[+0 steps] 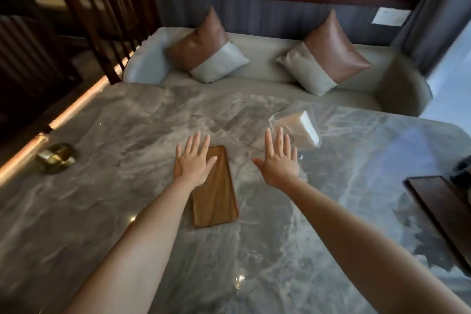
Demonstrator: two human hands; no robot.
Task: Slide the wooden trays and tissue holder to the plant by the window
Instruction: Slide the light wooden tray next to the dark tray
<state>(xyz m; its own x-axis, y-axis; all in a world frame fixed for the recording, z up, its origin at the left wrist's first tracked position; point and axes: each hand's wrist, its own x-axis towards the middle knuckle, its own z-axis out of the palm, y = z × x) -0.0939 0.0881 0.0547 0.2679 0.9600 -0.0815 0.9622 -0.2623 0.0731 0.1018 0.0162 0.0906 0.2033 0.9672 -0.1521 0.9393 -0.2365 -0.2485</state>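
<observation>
A light wooden tray (216,194) lies lengthwise in the middle of the grey marble table (127,135). My left hand (193,160) rests flat, fingers spread, over the tray's far left corner. My right hand (279,160) is open with fingers apart, just right of the tray and close in front of a clear tissue holder (298,130) with white tissues inside. A dark wooden tray (438,209) sits at the table's right edge. The plant is mostly out of view; something dark shows at the far right.
A brass ashtray-like dish (57,158) sits near the table's left edge. Behind the table is a pale sofa (267,64) with two brown-and-grey cushions. Dark wooden screens stand left and behind. The bright window side is at right.
</observation>
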